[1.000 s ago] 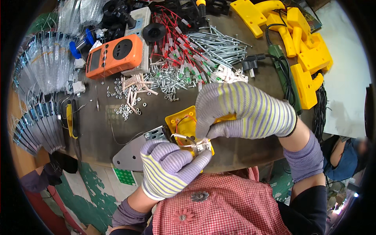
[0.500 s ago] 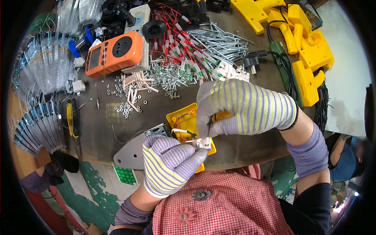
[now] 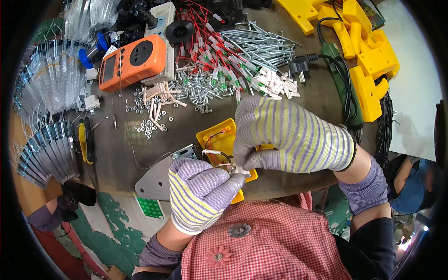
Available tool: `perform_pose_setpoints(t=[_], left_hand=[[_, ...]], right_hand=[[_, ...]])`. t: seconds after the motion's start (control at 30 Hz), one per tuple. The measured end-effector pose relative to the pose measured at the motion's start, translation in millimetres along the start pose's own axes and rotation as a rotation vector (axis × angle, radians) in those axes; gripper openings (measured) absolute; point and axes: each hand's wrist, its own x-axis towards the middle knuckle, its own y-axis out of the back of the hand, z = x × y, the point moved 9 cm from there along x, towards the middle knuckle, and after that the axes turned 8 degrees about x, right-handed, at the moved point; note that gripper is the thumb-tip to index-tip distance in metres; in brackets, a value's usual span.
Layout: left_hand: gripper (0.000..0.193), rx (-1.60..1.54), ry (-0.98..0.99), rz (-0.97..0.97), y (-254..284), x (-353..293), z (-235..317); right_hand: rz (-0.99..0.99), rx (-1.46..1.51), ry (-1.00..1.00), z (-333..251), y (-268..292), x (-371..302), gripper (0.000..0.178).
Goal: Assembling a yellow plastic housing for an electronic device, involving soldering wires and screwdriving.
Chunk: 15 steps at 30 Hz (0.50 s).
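Both my hands wear striped knit gloves and meet over an open yellow plastic casing (image 3: 215, 133) with thin wires inside. My left hand (image 3: 198, 193) is closed, its thumb and forefinger pinching a small white-and-metal part (image 3: 240, 173) at the casing's near end. From the right, my right hand (image 3: 291, 135) reaches in with thumb and fingers pressed together right above that part. Whatever lies between those fingertips is hidden. A white-sleeved wire (image 3: 212, 152) runs through the casing next to my left hand. Partly under that hand lies a grey metal plate (image 3: 156, 179) with holes.
Beyond my hands lie loose screws (image 3: 200, 88), nuts (image 3: 148, 127), white sleeves (image 3: 277, 84), long bolts (image 3: 261, 44) and red-wired lamps (image 3: 210, 51). An orange meter (image 3: 133, 63) stands left, near yellow-handled pliers (image 3: 85, 140). Yellow housings (image 3: 368, 93) and a green tool (image 3: 343, 86) lie right.
My right fingertips have come down slightly, covering more of the white-and-metal part. My left hand keeps its pinch. The whole view has shifted a little.
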Motion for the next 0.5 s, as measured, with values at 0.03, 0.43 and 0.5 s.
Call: perform_pose_setpoints(t=[0.03, 0.43, 0.5], left_hand=[[0.028, -0.014, 0.005, -0.003, 0, 0, 0], [0.025, -0.129, 0.327, -0.093, 20, 28, -60], [0.021, -0.286, 0.302, -0.282, 1, 29, -71]], right_hand=[[0.028, -0.020, 0.083, -8, 1, -2, 0.014], [0.544, -0.363, -0.005, -36, -20, -63, 0.042], [0.568, -0.376, -0.027, -26, -27, -59, 0.042]])
